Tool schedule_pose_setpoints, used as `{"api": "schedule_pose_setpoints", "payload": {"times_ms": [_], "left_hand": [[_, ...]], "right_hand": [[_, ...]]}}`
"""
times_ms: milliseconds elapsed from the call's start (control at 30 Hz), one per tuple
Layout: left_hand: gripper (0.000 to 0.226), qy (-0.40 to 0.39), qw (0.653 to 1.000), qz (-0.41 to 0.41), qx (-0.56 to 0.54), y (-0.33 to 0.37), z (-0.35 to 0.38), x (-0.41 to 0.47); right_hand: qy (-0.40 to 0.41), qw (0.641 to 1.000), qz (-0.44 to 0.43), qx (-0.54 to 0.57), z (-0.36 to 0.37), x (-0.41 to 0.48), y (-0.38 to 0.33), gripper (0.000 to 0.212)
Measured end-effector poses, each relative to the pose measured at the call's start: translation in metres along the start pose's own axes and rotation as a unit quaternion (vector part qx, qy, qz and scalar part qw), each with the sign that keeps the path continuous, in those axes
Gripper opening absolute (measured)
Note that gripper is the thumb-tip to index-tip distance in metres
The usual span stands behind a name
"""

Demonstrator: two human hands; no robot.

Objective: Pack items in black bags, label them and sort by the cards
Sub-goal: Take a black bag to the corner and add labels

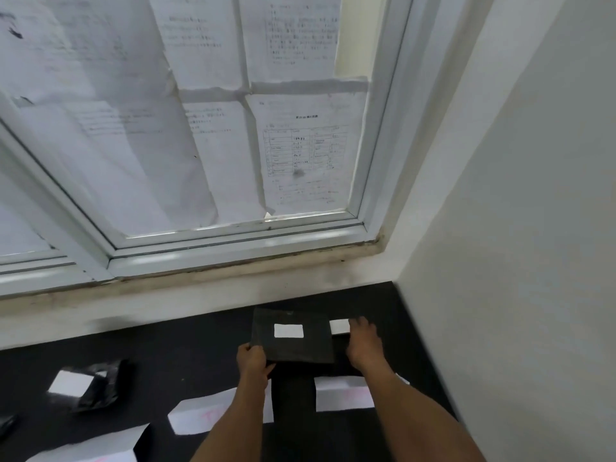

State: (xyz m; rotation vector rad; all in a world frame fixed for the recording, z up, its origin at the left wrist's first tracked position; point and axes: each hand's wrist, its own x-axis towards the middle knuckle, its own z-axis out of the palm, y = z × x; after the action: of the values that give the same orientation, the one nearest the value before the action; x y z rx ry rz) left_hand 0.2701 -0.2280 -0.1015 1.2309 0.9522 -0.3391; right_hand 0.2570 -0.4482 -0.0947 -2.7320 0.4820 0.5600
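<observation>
No text is legible anywhere. Printed sheets [200, 45] on the window pane [353, 35]: lines of dark print, too blurred to read. Lower right sheet [305, 151]: short heading above a ruled grid with entries, none readable. White label [288, 331] on the black bag [293, 350]: blank. Second white label [339, 326] just beside it: blank. White cards [343, 395] on the table [166, 361]: faint pink marks, illegible.

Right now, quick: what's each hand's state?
Left hand: closed, gripping the black bag by its near-left corner.
Right hand: open, fingers laid flat beside a second white label, holding nothing.
</observation>
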Motion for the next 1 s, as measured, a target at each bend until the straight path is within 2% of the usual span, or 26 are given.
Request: {"api": "schedule_pose_setpoints", "payload": {"times_ms": [67, 133, 300, 433, 533, 633, 733, 833, 900, 1000], "left_hand": [[0.040, 0.006, 1.000, -0.003, 0.002, 0.000, 0.000, 0.008], [0.040, 0.004, 1.000, -0.009, 0.007, 0.000, -0.002, 0.016], [0.036, 0.004, 0.999, -0.023, 0.025, 0.002, -0.005, 0.034], [0.037, 0.005, 0.999, -0.031, 0.037, 0.003, 0.003, 0.040], [0.036, 0.005, 0.998, -0.026, 0.052, 0.003, 0.012, 0.037], [0.037, -0.003, 0.998, -0.023, 0.062, 0.002, 0.024, 0.032], [0.037, -0.019, 0.996, -0.022, 0.088, -0.002, 0.042, 0.027], [0.029, -0.031, 0.991, -0.025, 0.127, -0.010, 0.064, 0.025], [0.013, -0.038, 0.984, -0.021, 0.171, -0.012, 0.080, 0.025], [0.031, -0.041, 0.973, -0.003, 0.226, -0.014, 0.102, 0.025]], "right_hand": [[-0.025, 0.993, -0.030, -0.111, 0.004, 0.015, -0.003, 0.079], [-0.044, 0.983, -0.048, -0.173, 0.007, 0.028, -0.006, 0.089], [-0.065, 0.960, -0.091, -0.256, 0.014, 0.048, -0.015, 0.081], [-0.050, 0.960, -0.095, -0.257, 0.016, 0.052, -0.009, 0.078], [-0.034, 0.966, -0.060, -0.248, 0.014, 0.048, 0.000, 0.077], [0.014, 0.973, -0.012, -0.229, 0.005, 0.045, 0.009, 0.078], [0.053, 0.981, -0.011, -0.186, -0.006, 0.047, 0.017, 0.083], [0.045, 0.985, -0.030, -0.162, -0.015, 0.051, 0.019, 0.088], [0.032, 0.986, -0.045, -0.156, -0.016, 0.053, 0.018, 0.087], [0.014, 0.984, -0.067, -0.162, -0.013, 0.056, 0.016, 0.082]]}}
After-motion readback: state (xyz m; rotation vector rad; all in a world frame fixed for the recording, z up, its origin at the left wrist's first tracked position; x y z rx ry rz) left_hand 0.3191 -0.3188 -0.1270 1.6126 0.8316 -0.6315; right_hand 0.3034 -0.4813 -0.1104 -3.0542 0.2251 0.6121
